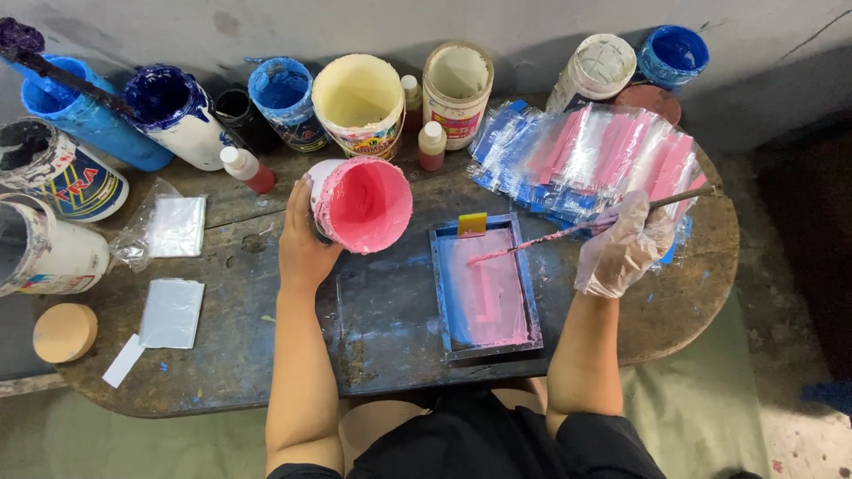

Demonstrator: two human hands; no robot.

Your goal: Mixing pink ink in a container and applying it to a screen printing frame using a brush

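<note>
Small printing or paint workshop. Worn, paint-stained table [674, 302] against a bare concrete wall [532, 22], crowded with open ink tubs [359, 98] crusted blue, cream and pink, plus squeeze bottles [248, 168]. A blue-framed screen [486, 288] smeared pink lies in the middle, and a stack of plastic bags [577, 160] sits behind it. Rough floor, spattered.

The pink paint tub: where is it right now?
Head view, table centre-left: the pink paint tub is tilted in the left hand, just left of the blue tray.

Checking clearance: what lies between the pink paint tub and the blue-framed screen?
Head view: only bare, paint-stained tabletop separates the tilted pink paint tub from the blue-framed screen; nothing stands there.
</note>
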